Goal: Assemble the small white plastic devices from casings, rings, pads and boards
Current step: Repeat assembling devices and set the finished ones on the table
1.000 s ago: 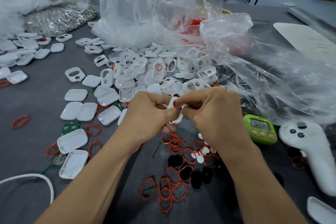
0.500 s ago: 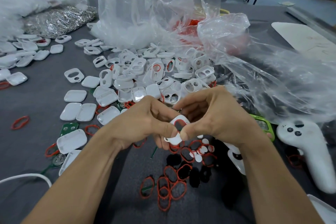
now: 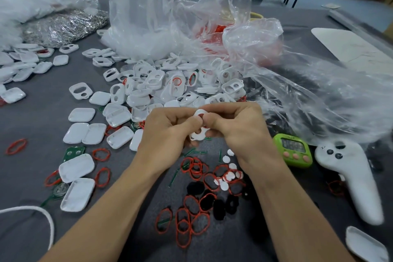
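- Presently the left hand (image 3: 168, 132) and right hand (image 3: 238, 127), fingers curled, both pinch one small white plastic casing (image 3: 198, 134) above the grey desk (image 3: 38, 125).
- At its top shows a thin red rubber ring (image 3: 201, 115).
- Judgement: casing light, stiff, slick; ring soft. Grip the rims.

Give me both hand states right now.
Left hand: closed, pinching the white casing from its left side.
Right hand: closed, pinching the same casing from the right.
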The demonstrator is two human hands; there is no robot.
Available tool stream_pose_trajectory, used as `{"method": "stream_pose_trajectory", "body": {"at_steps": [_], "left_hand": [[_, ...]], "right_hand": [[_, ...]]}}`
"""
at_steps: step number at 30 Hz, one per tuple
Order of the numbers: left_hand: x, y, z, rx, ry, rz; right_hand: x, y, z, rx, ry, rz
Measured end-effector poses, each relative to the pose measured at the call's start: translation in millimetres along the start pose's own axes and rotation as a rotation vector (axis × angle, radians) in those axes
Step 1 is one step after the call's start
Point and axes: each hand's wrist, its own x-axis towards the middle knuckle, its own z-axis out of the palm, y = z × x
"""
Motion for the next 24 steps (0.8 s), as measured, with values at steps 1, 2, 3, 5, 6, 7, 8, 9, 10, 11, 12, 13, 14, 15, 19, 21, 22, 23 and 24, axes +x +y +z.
{"method": "stream_pose_trajectory", "body": {"at_steps": [1,2,3,5,6,7,8,9,10,11,12,13,14,15,19,21,22,23,24], "left_hand": [[-1,0,1,0.017,0.015,0.015],[-1,-1,1,0.051,0.034,0.034],[0,-1,1,0.107,0.061,0.058],[1,-4,2,0.296,0.134,0.133],[1,-4,3,0.389,0.179,0.175],[0,-4,4,0.459,0.229,0.212],[-2,-4,5,0.508,0.27,0.236],[-3,-5,5,0.528,0.291,0.237],[-3,-7,5,0.54,0.288,0.229],[-3,-8,4,0.558,0.274,0.223],[-3,-9,4,0.585,0.26,0.228],[-3,-9,3,0.609,0.251,0.235],[-3,-10,3,0.624,0.249,0.24],[-3,-9,3,0.625,0.249,0.239],[-3,-7,4,0.626,0.238,0.24],[-3,-7,1,0.638,0.204,0.243],[-2,-7,-1,0.627,0.197,0.227],[-1,-7,-2,0.614,0.206,0.212],[-1,-8,-3,0.607,0.225,0.208]], "right_hand": [[0,1,1,-0.023,0.02,-0.015],[0,2,3,-0.041,0.041,-0.026],[1,3,5,-0.055,0.064,-0.036],[1,7,10,-0.095,0.11,-0.063],[1,9,14,-0.113,0.129,-0.066],[0,10,18,-0.096,0.132,-0.058],[-1,11,23,-0.065,0.113,-0.04],[-2,12,27,-0.059,0.09,-0.022],[-2,13,29,-0.061,0.082,-0.009],[-1,14,31,-0.057,0.08,0.005],[0,16,31,-0.056,0.08,0.004],[1,17,31,-0.061,0.083,0.003],[1,17,32,-0.068,0.078,0.0],[2,17,32,-0.068,0.078,0.0],[1,17,32,-0.077,0.128,-0.003],[-1,16,33,-0.068,0.133,-0.006],[-2,16,33,-0.055,0.127,-0.004],[-3,16,34,-0.043,0.117,-0.004],[-4,16,35,-0.047,0.107,-0.02]]}}
